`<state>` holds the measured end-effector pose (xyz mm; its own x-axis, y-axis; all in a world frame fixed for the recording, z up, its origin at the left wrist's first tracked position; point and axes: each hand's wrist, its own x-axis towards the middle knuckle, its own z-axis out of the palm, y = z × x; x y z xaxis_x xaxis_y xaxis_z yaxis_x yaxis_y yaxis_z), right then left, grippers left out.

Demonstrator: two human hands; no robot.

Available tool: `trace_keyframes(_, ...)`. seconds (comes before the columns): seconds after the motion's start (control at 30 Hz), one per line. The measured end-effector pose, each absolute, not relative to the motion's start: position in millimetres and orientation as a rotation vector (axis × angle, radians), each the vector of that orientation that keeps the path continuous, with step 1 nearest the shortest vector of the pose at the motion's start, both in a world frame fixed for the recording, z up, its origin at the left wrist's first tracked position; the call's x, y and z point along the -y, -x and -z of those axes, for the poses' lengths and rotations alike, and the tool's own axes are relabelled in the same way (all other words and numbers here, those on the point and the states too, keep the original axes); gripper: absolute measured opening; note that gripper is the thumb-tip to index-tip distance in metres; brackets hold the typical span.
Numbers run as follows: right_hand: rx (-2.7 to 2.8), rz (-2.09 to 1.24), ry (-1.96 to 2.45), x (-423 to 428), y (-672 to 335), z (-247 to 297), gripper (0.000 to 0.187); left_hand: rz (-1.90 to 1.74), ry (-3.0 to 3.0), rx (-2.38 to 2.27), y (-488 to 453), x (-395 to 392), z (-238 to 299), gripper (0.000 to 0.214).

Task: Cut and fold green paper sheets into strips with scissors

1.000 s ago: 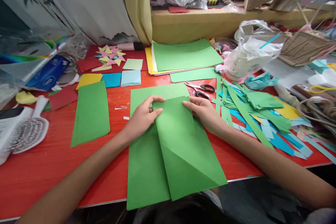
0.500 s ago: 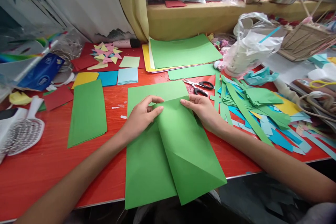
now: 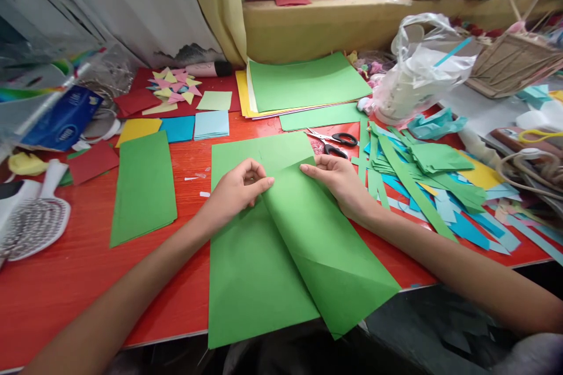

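Note:
A large sheet of green paper (image 3: 316, 234) is bent over on itself, its upper flap curved and lifted at the lower right. My left hand (image 3: 244, 187) pinches the flap's upper left edge between thumb and forefinger. My right hand (image 3: 336, 181) grips the flap's upper right corner, thumb on top and fingers behind. Under the flap lies a flat green layer (image 3: 250, 275) whose lower edge sticks out past the table's front. Whether it belongs to the same sheet I cannot tell. Just beyond the right hand lie black-handled scissors (image 3: 336, 143).
On the red table (image 3: 176, 281), a stack of green paper (image 3: 145, 187) lies left, beside a hairbrush (image 3: 44, 222). Behind are larger coloured sheets (image 3: 308, 82) and small paper triangles (image 3: 173, 87). Paper strips (image 3: 413, 187) and a bagged cup (image 3: 409, 85) occupy the right.
The flap's lower end has swung to the right, uncovering more of the green layer beneath. Both hands keep nearly the same place on the paper.

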<state>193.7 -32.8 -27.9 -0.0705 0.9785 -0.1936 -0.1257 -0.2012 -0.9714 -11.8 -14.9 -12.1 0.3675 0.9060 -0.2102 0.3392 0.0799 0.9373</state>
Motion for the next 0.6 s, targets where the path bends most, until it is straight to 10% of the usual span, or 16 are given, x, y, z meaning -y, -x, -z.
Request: trace_keyframes(0.6, 1.04, -1.517, 1.242, 31.1, -195.4, 25.0, 0.027, -0.465, -1.669, -1.306, 9.9, 19.8, 6.8, 0.039)
